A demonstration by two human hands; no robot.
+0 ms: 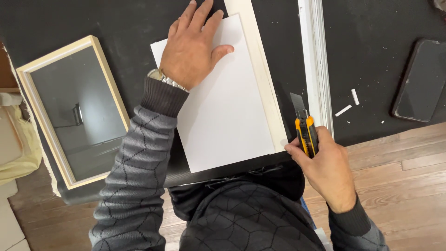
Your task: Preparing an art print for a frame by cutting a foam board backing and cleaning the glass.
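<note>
Now your right hand (pixel 325 165), lower right of the frame, holds the yellow knife (pixel 305 130) in a closed grip, blade just right of the white board (pixel 223 107), whose long edge runs up-frame under your flat left hand (pixel 193 49).

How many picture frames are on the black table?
1: a cream picture frame at the table's left edge, beside the left hand. Others may lie out of view.

Single head view, straight down.
The camera sits close above the black desk (pixel 116 18), facing its near edge.
</note>
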